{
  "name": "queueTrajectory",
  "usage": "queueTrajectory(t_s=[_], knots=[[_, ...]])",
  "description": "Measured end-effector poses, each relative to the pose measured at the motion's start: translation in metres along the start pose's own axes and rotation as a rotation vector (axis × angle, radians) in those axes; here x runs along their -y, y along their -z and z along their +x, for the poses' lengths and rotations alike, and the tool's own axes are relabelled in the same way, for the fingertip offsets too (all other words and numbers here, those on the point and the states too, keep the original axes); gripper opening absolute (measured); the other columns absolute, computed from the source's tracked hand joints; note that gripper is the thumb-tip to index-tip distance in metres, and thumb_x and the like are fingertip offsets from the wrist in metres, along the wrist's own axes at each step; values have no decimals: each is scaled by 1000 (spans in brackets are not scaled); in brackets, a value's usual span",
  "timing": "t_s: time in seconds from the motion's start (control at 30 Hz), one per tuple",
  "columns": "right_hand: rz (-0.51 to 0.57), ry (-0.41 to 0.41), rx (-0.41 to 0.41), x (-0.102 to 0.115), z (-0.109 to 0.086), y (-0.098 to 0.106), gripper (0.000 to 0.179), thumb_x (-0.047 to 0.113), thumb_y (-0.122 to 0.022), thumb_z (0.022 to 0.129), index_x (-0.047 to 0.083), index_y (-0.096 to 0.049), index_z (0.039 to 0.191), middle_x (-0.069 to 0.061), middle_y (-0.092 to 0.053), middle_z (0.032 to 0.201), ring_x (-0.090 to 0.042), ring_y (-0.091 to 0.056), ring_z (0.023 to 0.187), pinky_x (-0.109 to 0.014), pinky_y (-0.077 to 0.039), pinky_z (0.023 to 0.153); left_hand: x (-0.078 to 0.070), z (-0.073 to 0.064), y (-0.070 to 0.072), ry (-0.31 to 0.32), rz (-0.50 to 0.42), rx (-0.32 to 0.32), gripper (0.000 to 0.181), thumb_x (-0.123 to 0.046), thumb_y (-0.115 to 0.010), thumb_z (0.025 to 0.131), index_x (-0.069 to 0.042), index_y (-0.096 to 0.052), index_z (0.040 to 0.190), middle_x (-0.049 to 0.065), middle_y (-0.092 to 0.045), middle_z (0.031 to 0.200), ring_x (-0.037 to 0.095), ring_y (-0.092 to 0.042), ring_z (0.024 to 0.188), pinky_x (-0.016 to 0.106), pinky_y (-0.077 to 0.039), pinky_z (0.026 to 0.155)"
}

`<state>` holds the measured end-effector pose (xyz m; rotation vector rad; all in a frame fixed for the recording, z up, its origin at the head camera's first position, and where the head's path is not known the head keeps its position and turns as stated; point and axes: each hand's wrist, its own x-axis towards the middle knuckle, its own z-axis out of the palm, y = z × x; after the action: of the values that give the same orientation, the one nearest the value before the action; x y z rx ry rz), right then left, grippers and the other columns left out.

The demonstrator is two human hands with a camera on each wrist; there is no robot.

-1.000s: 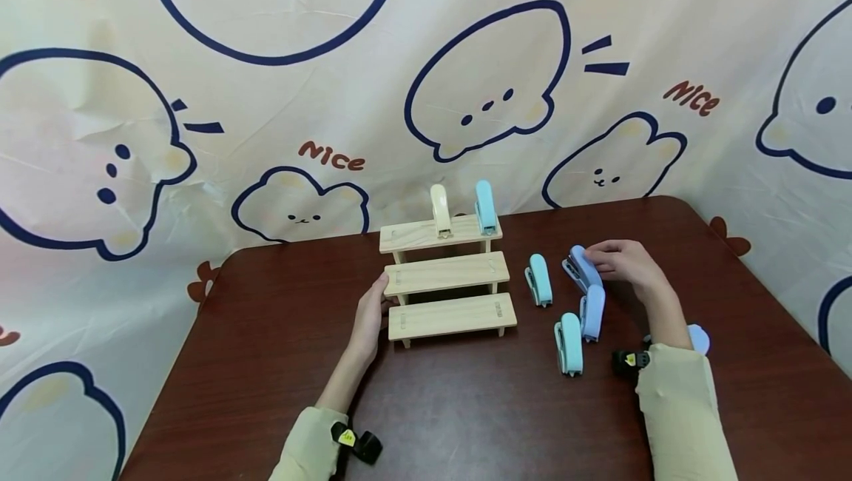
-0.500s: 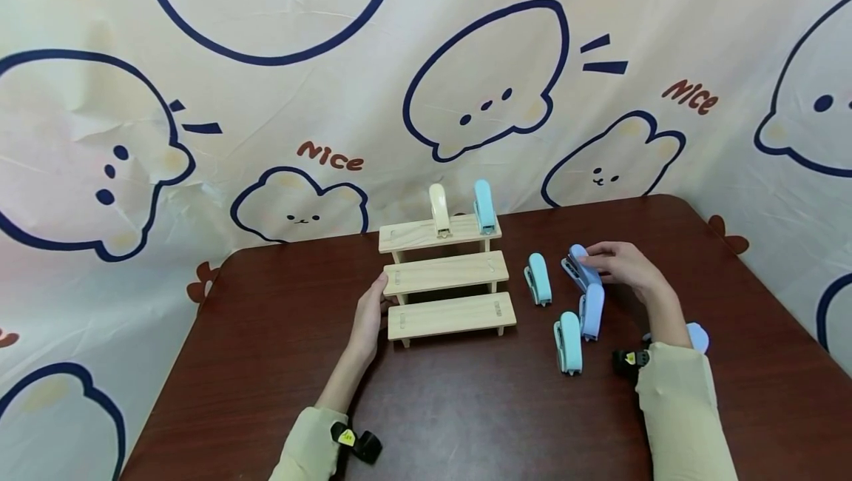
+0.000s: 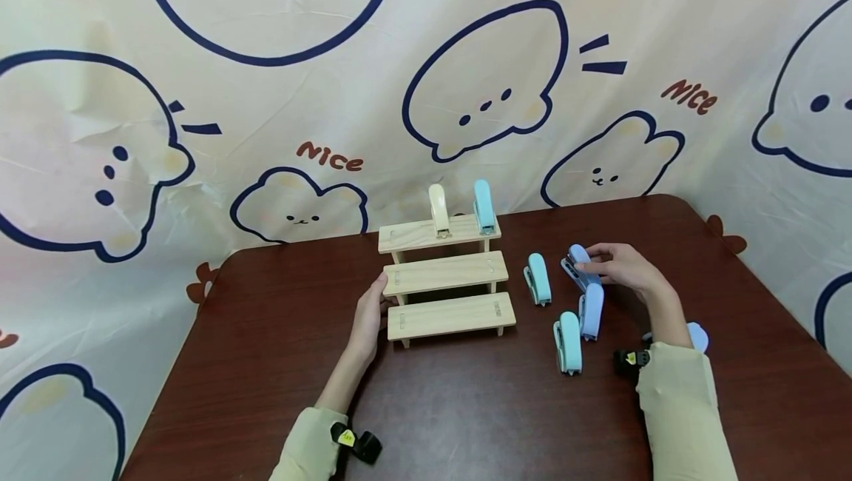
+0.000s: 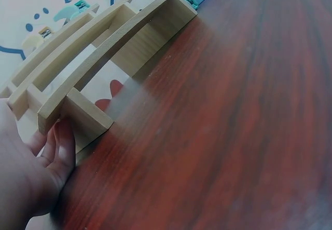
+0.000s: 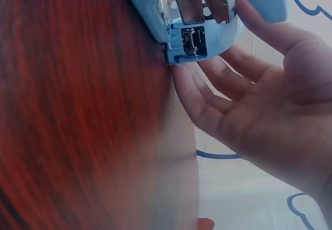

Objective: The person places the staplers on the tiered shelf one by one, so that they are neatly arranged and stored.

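Observation:
My left hand (image 3: 364, 322) grips the left end of a three-tier wooden display rack (image 3: 452, 314); in the left wrist view its fingers (image 4: 63, 141) curl under the lowest tier. To the right of the rack, my right hand (image 3: 626, 266) holds a periwinkle-blue stapler (image 3: 577, 252) between thumb and fingers. In the right wrist view, that stapler (image 5: 223, 35) sits partly behind the arm of a nearer blue one. A second periwinkle stapler (image 3: 591, 312) touches it on the near side. On the top tier stand a cream stapler (image 3: 439, 209) and a light blue stapler (image 3: 484, 206).
Two mint staplers stand on the brown table (image 3: 466, 407): one mint stapler (image 3: 538, 280) beside the rack, another mint stapler (image 3: 568, 344) nearer. A rounded blue object (image 3: 699, 337) is mostly hidden by the right forearm. A patterned curtain (image 3: 279, 111) hangs behind the table.
The right thumb and fingers have shifted slightly along the periwinkle stapler. The left hand, the rack and the other staplers stay in place.

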<state>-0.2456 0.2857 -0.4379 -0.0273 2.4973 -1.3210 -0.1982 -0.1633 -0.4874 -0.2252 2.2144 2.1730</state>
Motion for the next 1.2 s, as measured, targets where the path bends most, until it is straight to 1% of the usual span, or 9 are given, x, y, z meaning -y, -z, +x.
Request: queueTrajectory(t_s=[0.1, 0.23, 0.43, 0.57, 0.73, 0.83, 1.03, 1.2], knots=[[-38, 16, 9, 0, 0, 0, 70, 32, -69, 102, -16, -42, 146, -31, -52, 133, -28, -59, 106, -36, -56, 90, 0, 0, 1, -4, -1, 2, 62, -57, -41, 108, -9, -57, 144, 9, -63, 113, 18, -63, 99, 34, -52, 81], [-69, 32, 16, 0, 0, 1, 69, 31, -69, 101, -16, -43, 144, -32, -52, 133, -30, -59, 105, -39, -56, 91, -1, 0, 1, -7, 5, 2, 63, -57, -41, 108, -8, -57, 145, 9, -63, 114, 18, -63, 98, 34, -52, 80], [-81, 42, 12, -1, -1, -1, 67, 31, -69, 102, -17, -46, 142, -33, -52, 133, -30, -60, 104, -42, -56, 92, 0, 0, 0, -2, 5, -1, 61, -56, -41, 108, -6, -60, 139, 3, -61, 101, 17, -62, 95, 34, -50, 79], [-83, 38, 1, 0, -1, -2, 66, 32, -69, 101, -16, -48, 141, -32, -52, 133, -30, -59, 104, -42, -56, 91, 0, 0, 0, 5, -10, -5, 60, -57, -42, 108, -7, -61, 135, 2, -59, 96, 17, -61, 93, 34, -50, 78], [-77, 33, -8, 1, -2, -2, 67, 32, -70, 101, -17, -48, 141, -35, -50, 137, -33, -59, 108, -44, -56, 92, 0, 0, 1, -1, -3, -8, 61, -56, -41, 108, -7, -61, 139, 3, -61, 102, 17, -62, 96, 34, -50, 79], [-67, 31, -28, 2, -2, -2, 65, 31, -69, 101, -17, -49, 140, -35, -50, 137, -33, -59, 108, -42, -57, 90, 0, 0, 1, -5, 4, -4, 61, -56, -41, 109, -7, -59, 141, 6, -62, 106, 17, -62, 97, 34, -50, 80], [-70, 47, -79, 2, 0, -2, 56, 28, -67, 103, -17, -55, 134, -31, -57, 127, -29, -62, 99, -36, -59, 82, 1, -1, 1, -13, 20, 2, 63, -56, -40, 109, -9, -56, 147, 8, -63, 118, 18, -63, 102, 34, -50, 82], [-58, 42, -103, 2, -1, -1, 53, 28, -66, 104, -17, -56, 131, -27, -60, 120, -29, -62, 98, -33, -58, 79, 0, 0, 0, -5, 10, 4, 63, -57, -41, 108, -9, -57, 145, 7, -62, 114, 19, -62, 102, 35, -50, 82]])
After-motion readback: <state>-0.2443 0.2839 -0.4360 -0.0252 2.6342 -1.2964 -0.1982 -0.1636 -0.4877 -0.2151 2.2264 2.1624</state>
